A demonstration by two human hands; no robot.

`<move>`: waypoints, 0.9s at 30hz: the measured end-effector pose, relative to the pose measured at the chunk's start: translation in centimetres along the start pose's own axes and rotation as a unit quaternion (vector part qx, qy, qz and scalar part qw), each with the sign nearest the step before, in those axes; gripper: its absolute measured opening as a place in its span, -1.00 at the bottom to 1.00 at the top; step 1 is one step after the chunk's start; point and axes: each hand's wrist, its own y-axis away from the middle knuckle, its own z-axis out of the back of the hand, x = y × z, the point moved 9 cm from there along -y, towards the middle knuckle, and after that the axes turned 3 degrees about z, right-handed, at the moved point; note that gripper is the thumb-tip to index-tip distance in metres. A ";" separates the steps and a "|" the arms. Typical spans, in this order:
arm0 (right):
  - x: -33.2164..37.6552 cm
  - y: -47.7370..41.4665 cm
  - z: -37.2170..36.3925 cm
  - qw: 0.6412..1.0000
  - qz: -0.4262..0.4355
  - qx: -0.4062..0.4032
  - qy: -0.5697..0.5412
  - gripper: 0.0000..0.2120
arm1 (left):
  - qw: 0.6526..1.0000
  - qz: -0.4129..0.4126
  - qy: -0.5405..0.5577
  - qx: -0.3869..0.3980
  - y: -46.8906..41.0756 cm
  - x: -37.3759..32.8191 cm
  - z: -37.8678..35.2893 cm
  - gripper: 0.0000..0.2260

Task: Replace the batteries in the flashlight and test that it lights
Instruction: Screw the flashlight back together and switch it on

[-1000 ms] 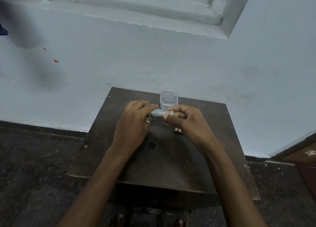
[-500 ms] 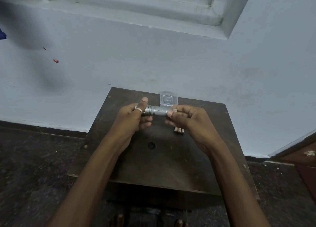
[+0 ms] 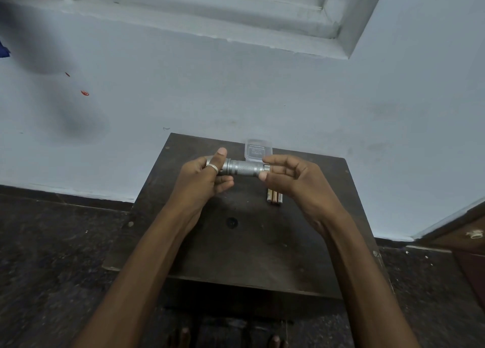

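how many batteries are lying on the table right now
3 batteries, side by side and touching on the dark table, just under the right hand. More may be hidden beneath that hand or inside the flashlight.

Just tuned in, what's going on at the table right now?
A person holds a silver flashlight level above a dark wooden table. The left hand grips its head end; the right hand pinches the tail end with its fingertips. Three batteries lie side by side on the table beneath the right hand, and a clear plastic case sits behind. No beam is visible.
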 end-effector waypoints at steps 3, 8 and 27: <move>-0.1 -0.1 0.1 1.000 0.004 0.002 0.012 -0.68 | 1.000 -0.004 -0.004 0.001 -0.1 0.0 0.1 -0.73; -1.0 0.0 -0.4 0.999 -0.029 0.004 0.036 -0.80 | 1.000 -0.006 -0.007 0.000 -0.2 0.1 0.0 -0.73; -0.8 0.2 -0.8 0.996 -0.024 0.026 0.082 -0.74 | 1.000 -0.023 -0.005 -0.011 -0.3 -0.1 0.2 -0.74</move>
